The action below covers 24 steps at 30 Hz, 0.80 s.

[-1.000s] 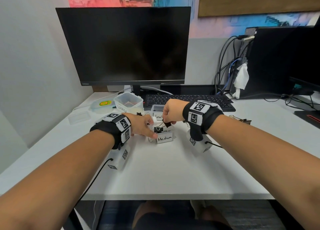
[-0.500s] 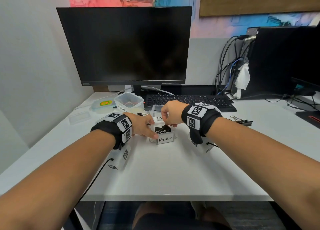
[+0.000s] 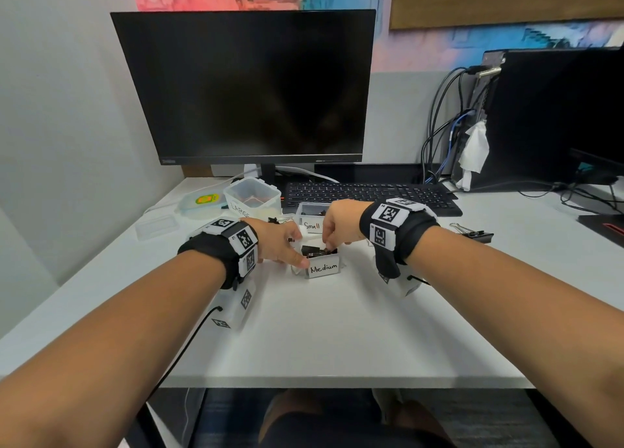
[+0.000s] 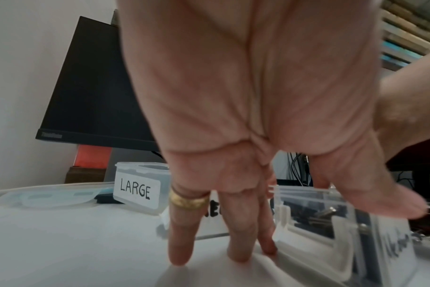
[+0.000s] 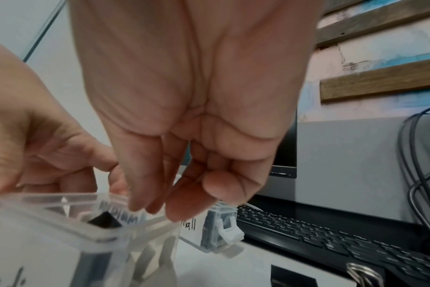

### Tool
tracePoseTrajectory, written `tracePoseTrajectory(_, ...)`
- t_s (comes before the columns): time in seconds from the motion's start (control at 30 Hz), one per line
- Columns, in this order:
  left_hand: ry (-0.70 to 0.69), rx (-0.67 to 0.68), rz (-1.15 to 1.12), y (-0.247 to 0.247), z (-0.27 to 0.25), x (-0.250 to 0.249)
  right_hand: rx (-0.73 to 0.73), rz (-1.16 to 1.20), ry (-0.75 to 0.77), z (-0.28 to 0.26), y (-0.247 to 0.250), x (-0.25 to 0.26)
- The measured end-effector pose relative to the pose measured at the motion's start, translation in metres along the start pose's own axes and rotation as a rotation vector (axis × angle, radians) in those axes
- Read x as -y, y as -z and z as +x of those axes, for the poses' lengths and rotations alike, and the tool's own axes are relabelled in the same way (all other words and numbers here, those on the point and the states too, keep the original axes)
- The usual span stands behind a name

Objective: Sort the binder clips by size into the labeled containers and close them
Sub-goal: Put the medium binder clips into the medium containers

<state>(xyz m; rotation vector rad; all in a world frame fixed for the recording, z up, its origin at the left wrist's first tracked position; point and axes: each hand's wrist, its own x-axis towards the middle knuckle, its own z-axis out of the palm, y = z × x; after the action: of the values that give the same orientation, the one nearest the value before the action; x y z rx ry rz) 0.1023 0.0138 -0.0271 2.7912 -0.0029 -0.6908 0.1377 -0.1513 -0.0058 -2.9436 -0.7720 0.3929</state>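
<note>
Medium box (image 3: 322,268): clear plastic, lid off, black clips (image 3: 315,251) piled inside, directly under the right fingertips. Small box (image 3: 312,223): open, just behind them. Large box (image 3: 251,197): open, further back-left. Loose clip (image 3: 472,233): well right.

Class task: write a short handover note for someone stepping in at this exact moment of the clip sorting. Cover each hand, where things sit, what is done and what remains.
Left hand: open, fingers steadying the clear plastic Medium container.
Right hand: fingers bunched over that container's open top; whether they hold anything cannot be told.
Done: black binder clips lie in Medium.
Left: one large black binder clip on the white desk at right; the Small container and LARGE container stand open; all lids off.
</note>
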Motion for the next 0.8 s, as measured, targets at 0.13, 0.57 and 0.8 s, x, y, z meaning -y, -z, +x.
tracePoseTrajectory(0.13,0.017,-0.008,0.016,0.000,-0.003,-0.003,-0.067,0.055,-0.038,-0.004,0.006,-0.011)
tracePoseTrajectory(0.57,-0.010,-0.153,0.296,-0.005,-0.006,-0.041,-0.135,-0.094,-0.223,-0.036,-0.003,-0.075)
tracePoseTrajectory(0.8,0.050,-0.181,0.385,-0.006,-0.010,-0.049,0.076,-0.162,-0.213,-0.047,-0.008,-0.076)
